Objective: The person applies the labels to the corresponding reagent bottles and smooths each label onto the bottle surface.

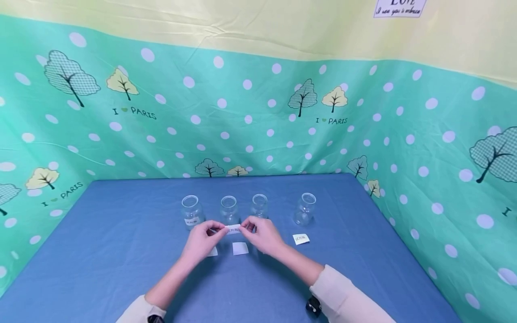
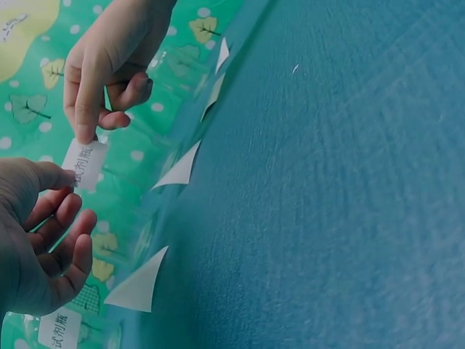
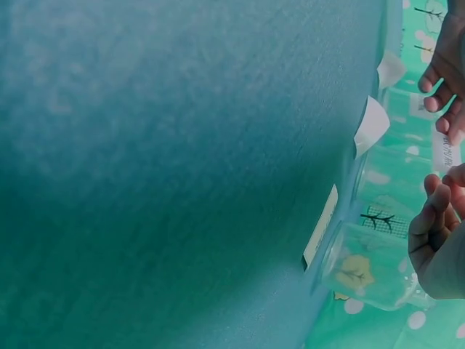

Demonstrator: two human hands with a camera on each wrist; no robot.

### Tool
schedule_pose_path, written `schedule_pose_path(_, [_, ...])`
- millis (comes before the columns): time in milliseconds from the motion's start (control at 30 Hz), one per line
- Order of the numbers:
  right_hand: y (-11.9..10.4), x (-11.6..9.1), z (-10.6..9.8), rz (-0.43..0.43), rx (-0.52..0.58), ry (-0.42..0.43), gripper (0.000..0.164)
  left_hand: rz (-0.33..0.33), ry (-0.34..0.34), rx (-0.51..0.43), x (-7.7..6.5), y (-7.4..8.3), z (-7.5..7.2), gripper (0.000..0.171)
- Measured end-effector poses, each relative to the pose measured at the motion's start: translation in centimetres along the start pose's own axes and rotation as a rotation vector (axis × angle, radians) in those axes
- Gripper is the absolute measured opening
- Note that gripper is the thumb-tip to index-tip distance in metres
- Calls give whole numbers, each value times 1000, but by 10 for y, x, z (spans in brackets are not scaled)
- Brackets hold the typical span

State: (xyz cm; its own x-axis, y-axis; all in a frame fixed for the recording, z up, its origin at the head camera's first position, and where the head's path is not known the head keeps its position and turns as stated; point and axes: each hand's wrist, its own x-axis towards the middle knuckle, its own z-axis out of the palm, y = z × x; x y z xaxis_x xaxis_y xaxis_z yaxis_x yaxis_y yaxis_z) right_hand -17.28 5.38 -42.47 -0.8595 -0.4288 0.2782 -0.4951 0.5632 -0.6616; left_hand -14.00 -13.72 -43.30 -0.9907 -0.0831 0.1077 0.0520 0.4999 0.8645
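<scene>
Head view: the label (image 1: pixel 233 229) is held taut between the left hand (image 1: pixel 203 238) and the right hand (image 1: pixel 261 233), each pinching one short end between thumb and fingertip. It is in front of the second jar (image 1: pixel 229 207) from the left, about midway between the left and right edges of the table (image 1: pixel 121 224); contact with the glass cannot be determined. A paper square (image 1: pixel 240 248) lies on the table, nearer the person. Left wrist view: the label appears thin and flat, with printed characters facing the camera; a thumb overlaps its lower end, a fingertip its upper end. It should be very light and flexible, and liable to crease or curl; if adhesive-backed, it may cling to skin. Hold the outermost ends only, apply light, even tension, and keep the middle free. Right wrist view: fingers partly cover the label at the picture's right side, so grip detail cannot be confirmed here. The jar should be smooth, rigid and breakable; steady it by the body.
</scene>
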Motion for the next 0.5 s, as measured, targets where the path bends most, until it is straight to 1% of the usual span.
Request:
schedule_pose_path(67, [1,2,1,-2,-11,-3,10,-1,1,9,1,-1,0,15])
schedule_pose_path(300, [3,8,6,32,-45,-18,11,44,17,58,6,-5,1,14])
schedule_pose_path(500, [4,12,11,59,-76,-2,12,43,31,92,10,-10,3,12])
